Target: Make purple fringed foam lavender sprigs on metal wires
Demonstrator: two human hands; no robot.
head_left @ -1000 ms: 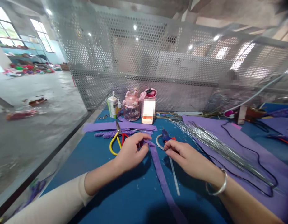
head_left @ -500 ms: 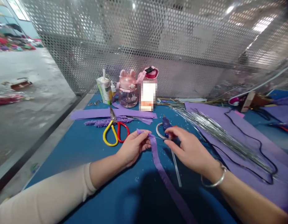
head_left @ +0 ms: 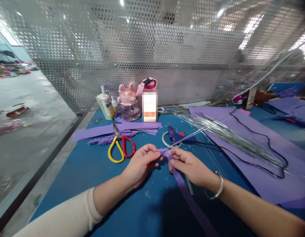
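Pinching grip: left hand (head_left: 139,164) and right hand (head_left: 189,165) hold a strip (head_left: 184,192).
Scissors (head_left: 118,134) lie left of the grip, glue gun (head_left: 175,137) just beyond it.

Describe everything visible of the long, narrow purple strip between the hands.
The long, narrow purple strip looks flat and limp, apparently paper or cloth. Its crumpled upper end is pinched between the fingers of the bare left hand and bare right hand. From there it slants down and rightward over the blue tabletop, darkens in shadow and leaves the picture's bottom edge.
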